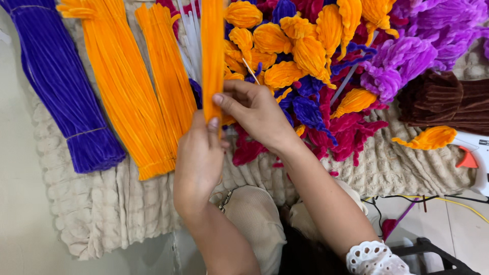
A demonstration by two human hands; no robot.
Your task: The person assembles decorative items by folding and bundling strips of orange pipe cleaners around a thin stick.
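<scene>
Both hands [229, 127] pinch the orange stem bundle's [213, 56] lower edge, other bundles crowding close

- The orange stems [213, 56] pinched between the left hand [198, 158] and right hand [257, 114] look fuzzy and matt, a soft chenille pile.
- The orange bundles [127, 97] lying flat show the same velvety nap, no shine anywhere.
- The purple bundle [61, 86] is plush too, deep and matt, tied with a thin thread.
- The cream blanket [407, 163] underneath is thick knitted-looking cloth, ribbed and bumpy.
- The white sticks [191, 38] look smooth and slightly glossy, like plastic.
- The brown bundle [443, 99] is fuzzy, dark and dull.
- The glue gun [473, 155] has a hard, smooth white plastic shell.
- The cuff [374, 257] is white eyelet lace cloth.
</scene>
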